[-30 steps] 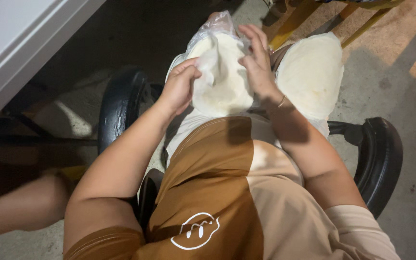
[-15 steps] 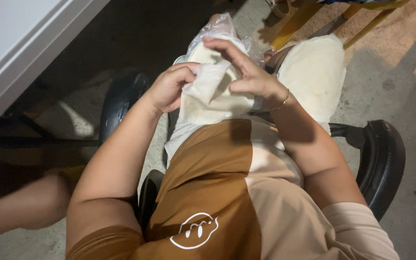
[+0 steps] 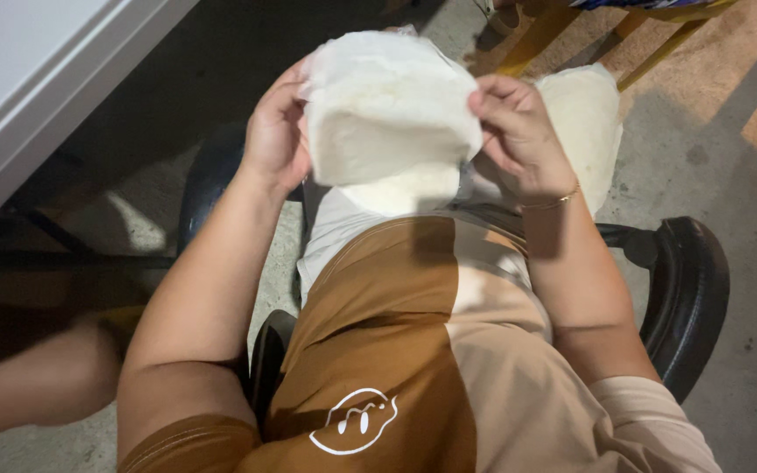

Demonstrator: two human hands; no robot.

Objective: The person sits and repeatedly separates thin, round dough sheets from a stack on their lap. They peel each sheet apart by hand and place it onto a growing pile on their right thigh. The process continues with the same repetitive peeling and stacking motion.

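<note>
A white fluffy cloth is stretched out in front of me above my lap. My left hand grips its left edge and my right hand, with a thin bracelet at the wrist, pinches its right edge. More white fabric lies on my lap just below the cloth. I sit in a black chair and wear a brown and beige shirt.
A second white fluffy piece lies to the right past my right hand. The chair's black armrests flank me. A white table edge runs at the upper left. Yellow furniture legs stand on the concrete floor ahead.
Both hands were pressing and working the white fabric low on my lap; now they have lifted a white cloth and spread it between them.
</note>
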